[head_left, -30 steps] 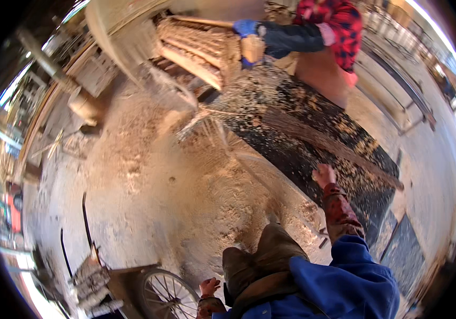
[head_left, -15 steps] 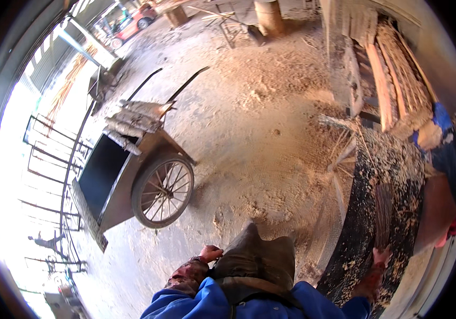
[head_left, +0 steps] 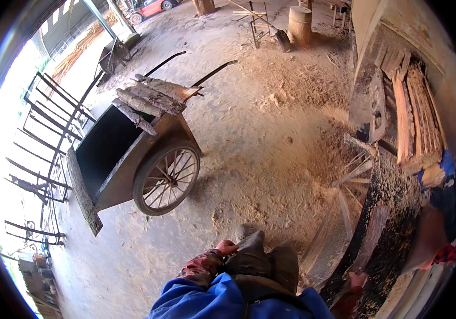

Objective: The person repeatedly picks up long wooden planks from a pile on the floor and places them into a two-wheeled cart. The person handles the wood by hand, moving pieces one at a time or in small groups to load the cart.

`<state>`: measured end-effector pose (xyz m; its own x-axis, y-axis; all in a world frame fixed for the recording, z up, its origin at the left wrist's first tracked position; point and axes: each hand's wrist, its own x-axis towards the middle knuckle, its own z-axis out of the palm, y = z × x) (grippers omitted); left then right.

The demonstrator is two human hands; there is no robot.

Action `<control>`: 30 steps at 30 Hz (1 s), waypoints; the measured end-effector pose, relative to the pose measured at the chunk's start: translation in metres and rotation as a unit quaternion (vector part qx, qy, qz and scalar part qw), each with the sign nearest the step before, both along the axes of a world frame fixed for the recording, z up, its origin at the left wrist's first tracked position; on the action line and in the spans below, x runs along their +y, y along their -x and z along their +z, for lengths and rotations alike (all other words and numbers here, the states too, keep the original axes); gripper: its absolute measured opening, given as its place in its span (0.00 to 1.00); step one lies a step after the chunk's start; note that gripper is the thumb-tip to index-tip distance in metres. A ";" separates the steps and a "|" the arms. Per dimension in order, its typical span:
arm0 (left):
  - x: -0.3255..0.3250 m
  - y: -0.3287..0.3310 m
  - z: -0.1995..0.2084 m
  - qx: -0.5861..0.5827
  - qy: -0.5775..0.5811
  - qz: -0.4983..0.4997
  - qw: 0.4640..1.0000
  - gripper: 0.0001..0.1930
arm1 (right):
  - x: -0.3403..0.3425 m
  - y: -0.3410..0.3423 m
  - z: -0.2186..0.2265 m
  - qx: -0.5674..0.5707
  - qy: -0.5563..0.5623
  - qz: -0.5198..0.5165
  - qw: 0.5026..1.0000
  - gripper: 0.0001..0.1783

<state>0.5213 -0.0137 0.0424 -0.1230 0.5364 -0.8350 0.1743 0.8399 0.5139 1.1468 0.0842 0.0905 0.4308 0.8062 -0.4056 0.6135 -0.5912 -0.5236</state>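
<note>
My right hand (head_left: 358, 280) is closed on the near end of a rough bark-covered wood slab (head_left: 371, 236). The slab lies lengthwise on a black belt (head_left: 398, 223) strewn with wood chips, at my right side. My left hand (head_left: 227, 247) hangs in front of my thigh, fingers curled, with nothing visible in it. To the left, a two-wheeled metal cart (head_left: 127, 181) carries several bark slabs (head_left: 151, 101) across its far end. Another long slab (head_left: 83, 194) rests along its near edge.
Stacked planks (head_left: 416, 114) stand beyond the belt. A person's red checked sleeve (head_left: 448, 252) shows at the far right. Sawdust (head_left: 281, 143) covers the floor. A drum (head_left: 299, 26), a shovel (head_left: 282, 40) and a red forklift (head_left: 153, 7) are farther off; metal racks (head_left: 52, 122) line the left.
My right hand has drawn the wood slab nearer along the belt, toward me. The view has turned left, and my left hand stays by my thigh.
</note>
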 end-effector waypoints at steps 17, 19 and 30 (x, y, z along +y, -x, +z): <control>0.110 0.036 0.104 -0.182 -0.286 0.047 0.940 0.17 | 0.108 0.409 0.183 0.018 -0.063 0.250 0.966 0.24; 0.128 0.028 0.113 -0.275 -0.263 0.086 0.921 0.19 | 0.119 0.423 0.170 0.077 -0.056 0.273 0.957 0.22; 0.198 0.036 0.132 -0.483 -0.240 0.279 0.795 0.16 | 0.215 0.538 0.157 0.241 -0.069 0.365 0.897 0.19</control>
